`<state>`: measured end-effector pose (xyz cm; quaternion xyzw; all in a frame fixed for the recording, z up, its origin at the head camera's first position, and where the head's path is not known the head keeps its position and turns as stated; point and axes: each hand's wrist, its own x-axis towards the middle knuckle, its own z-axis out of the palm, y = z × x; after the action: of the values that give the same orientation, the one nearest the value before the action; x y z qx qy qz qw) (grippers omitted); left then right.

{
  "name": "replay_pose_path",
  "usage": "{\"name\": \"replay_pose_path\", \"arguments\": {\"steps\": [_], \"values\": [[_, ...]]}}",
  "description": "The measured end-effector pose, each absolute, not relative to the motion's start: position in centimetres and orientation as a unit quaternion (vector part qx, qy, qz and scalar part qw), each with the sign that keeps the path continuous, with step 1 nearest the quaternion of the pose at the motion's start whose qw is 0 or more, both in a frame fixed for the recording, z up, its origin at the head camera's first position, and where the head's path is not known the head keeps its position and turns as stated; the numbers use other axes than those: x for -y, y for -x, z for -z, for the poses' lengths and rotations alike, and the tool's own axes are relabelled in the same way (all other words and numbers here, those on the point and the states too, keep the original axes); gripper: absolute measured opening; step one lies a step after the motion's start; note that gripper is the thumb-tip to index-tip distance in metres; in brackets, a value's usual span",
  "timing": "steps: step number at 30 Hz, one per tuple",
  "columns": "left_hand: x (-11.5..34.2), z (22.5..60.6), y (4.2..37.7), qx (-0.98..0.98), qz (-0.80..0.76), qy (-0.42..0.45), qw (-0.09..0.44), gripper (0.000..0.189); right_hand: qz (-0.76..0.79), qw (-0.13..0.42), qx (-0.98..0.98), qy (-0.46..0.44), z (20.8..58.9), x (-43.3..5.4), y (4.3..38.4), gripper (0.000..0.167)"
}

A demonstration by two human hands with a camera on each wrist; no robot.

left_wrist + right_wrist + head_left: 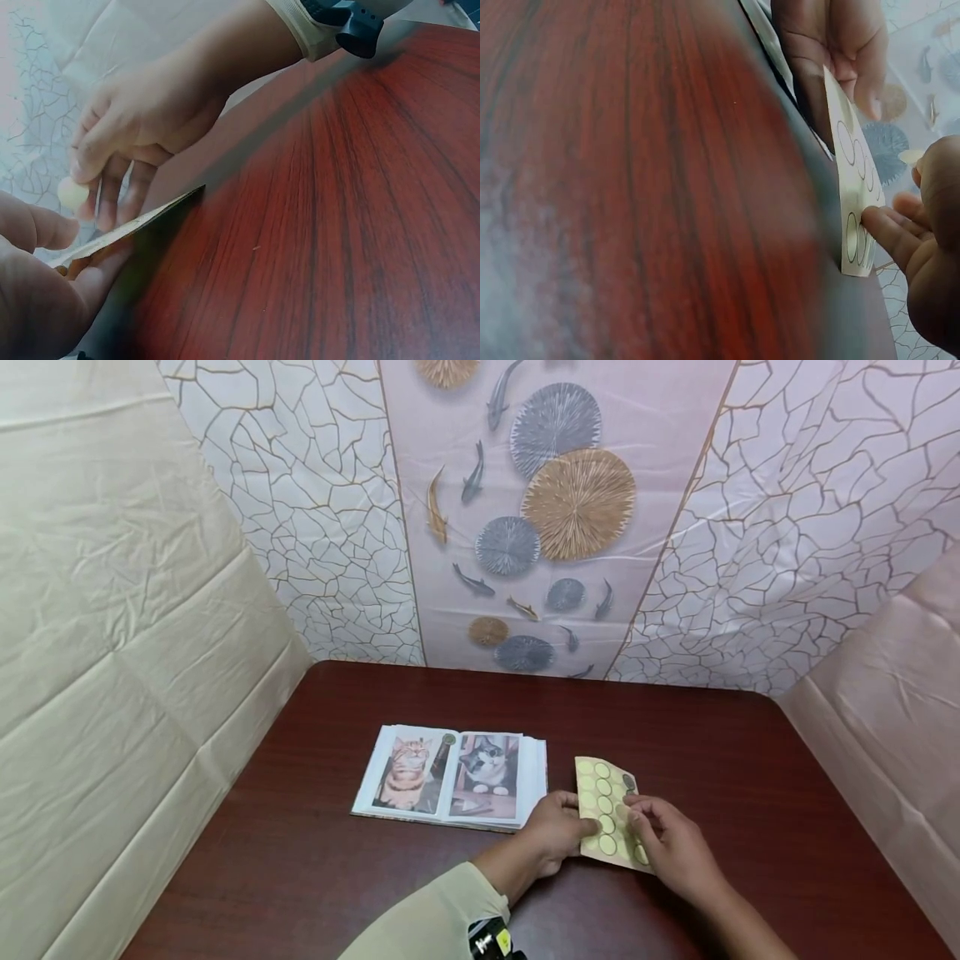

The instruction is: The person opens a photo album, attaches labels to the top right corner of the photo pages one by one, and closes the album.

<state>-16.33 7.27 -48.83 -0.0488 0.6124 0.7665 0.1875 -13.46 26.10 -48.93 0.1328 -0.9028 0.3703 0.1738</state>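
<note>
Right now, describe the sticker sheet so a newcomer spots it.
On the dark red table, find the open album. Right of it in the head view is the sticker sheet, gripped by the left hand. Unlike the album's cat pictures, it shows rows of pale yellow circles.

1. near left, your left hand (pixel 37 296) grips a thin sheet (pixel 146 218), seen nearly edge-on.
2. beyond it, your right hand (pixel 139 120) pinches a pale yellow disc (pixel 70 194).
3. a dark device (pixel 361 34) sits by your right cuff (pixel 306 31).
4. the reddish wood table (pixel 322 210) spreads right; crack-patterned cloth (pixel 30 71) hangs far left.
</note>
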Motion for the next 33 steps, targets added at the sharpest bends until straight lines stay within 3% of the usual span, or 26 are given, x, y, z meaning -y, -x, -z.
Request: {"name": "replay_pose_path", "arguments": {"steps": [13,24,29,33], "values": [[-5.5,46.7,15.7,-0.720,-0.672,-0.007,0.172,0.050,-0.352,0.146,0.915,-0.132,49.2,-25.9,13.9,0.009],[-3.5,45.7,15.3,-0.789,-0.591,-0.072,0.149,0.031,-0.342,0.140,0.920,-0.128,49.3,-25.8,13.9,0.008],[-2.5,45.5,15.5,-0.808,-0.555,-0.144,0.139,0.024,-0.339,0.150,0.920,-0.132,49.3,-25.8,13.9,0.007],[-1.4,45.1,15.5,-0.839,-0.491,-0.212,0.098,0.023,-0.329,0.165,0.920,-0.138,49.3,-25.8,14.0,0.005]]}}
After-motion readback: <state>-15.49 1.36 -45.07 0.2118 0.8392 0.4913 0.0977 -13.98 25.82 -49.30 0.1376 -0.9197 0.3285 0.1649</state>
